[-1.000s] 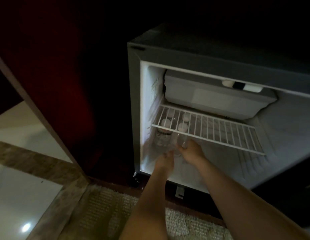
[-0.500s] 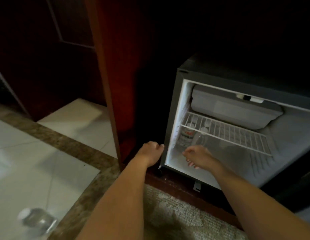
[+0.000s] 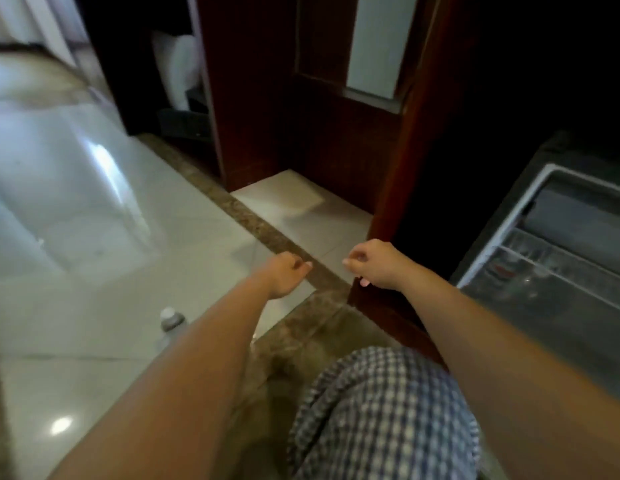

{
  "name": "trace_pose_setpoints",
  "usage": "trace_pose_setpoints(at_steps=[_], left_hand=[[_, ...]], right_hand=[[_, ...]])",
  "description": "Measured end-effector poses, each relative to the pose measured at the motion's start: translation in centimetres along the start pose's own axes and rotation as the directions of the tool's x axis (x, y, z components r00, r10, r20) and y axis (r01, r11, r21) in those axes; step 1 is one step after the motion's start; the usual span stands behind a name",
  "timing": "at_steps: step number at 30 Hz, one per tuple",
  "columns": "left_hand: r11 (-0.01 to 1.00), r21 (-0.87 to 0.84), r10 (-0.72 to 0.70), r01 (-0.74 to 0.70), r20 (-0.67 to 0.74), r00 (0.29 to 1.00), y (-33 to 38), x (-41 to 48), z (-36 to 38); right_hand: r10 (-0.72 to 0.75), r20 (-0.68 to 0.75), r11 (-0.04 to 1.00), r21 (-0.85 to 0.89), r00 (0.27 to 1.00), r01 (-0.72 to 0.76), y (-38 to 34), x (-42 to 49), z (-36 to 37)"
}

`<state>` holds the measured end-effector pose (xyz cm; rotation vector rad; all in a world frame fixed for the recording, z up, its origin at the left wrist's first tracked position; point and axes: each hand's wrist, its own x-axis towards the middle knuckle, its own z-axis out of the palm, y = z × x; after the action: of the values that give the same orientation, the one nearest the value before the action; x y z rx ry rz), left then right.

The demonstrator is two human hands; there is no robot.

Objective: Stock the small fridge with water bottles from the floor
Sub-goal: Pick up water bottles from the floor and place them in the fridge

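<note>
Bottle (image 3: 170, 322) supply is seen on the floor (image 3: 76, 209) at lower left, one bottle partly hidden behind the left forearm. Left hand (image 3: 287, 275) and right hand (image 3: 374, 265) have been withdrawn from the fridge (image 3: 502, 244); both are loosely curled and nothing is held. The fridge, now at the right edge, is left open. A further pickup is judged due.

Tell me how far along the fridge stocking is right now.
Done: some bottles are inside the open fridge, under its wire shelf, though blurred. In hand: nothing; the left hand and right hand hang loosely curled and empty over the floor. Left: at least one bottle sits on the tiles beside the left forearm.
</note>
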<state>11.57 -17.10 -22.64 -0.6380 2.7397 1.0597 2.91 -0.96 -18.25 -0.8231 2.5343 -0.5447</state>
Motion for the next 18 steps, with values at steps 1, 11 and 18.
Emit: trace_pose_setpoints(at_steps=[1,11,18], left_hand=[[0.999,0.010,-0.050,0.050,-0.004,0.999,-2.1,-1.0,-0.7],[0.927,-0.046,-0.374,0.372,-0.049,0.926,-18.6,-8.9,-0.5],[0.866,-0.174,-0.467,0.469,0.053,0.883,-24.0,-9.6,3.7]], right_hand=[[-0.029,0.035,0.999,-0.042,0.999,0.030,-1.6,0.1,1.2],[-0.125,0.322,0.966,-0.176,0.939,0.189,-11.2,1.1,14.5],[-0.134,0.331,0.985,-0.058,0.934,0.162,-11.3,3.1,23.4]])
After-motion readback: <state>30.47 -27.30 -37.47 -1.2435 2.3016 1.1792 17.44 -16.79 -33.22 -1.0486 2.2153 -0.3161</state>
